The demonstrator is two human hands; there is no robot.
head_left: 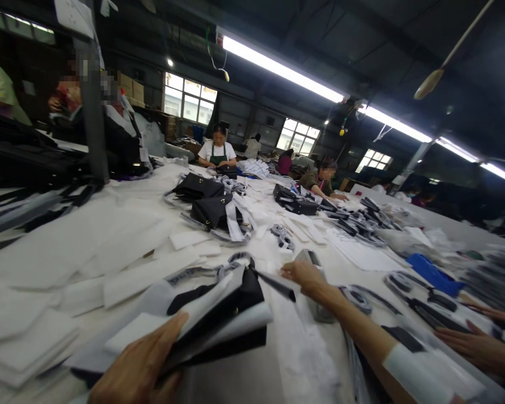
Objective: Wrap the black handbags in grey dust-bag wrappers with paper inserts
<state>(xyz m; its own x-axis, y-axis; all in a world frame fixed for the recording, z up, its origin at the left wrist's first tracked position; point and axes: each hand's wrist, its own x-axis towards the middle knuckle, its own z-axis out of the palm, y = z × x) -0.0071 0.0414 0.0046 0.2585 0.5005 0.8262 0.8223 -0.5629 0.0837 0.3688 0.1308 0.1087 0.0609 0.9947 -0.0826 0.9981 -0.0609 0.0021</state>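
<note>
My left hand (141, 359) is closed on the near left side of a black handbag (250, 289), which lies tilted with its mouth open towards me. White foam sheets (244, 328) stick out between its black panels. A black strap or flap (280, 283) juts from the bag towards my right hand (305, 275). That hand reaches across to a grey tape dispenser (320, 311), its fingers bent together at the near left of it. Whatever is between those fingertips is too small to make out. Wrapped handles (235, 261) rise behind the bag.
White foam sheets (29, 331) cover the table's left. More black handbags (212, 213) stand farther back. Wrapped straps (357, 297) and a blue item (433, 272) lie to the right. A co-worker's hands (471, 342) work close by at right. A metal post (93, 106) rises at left.
</note>
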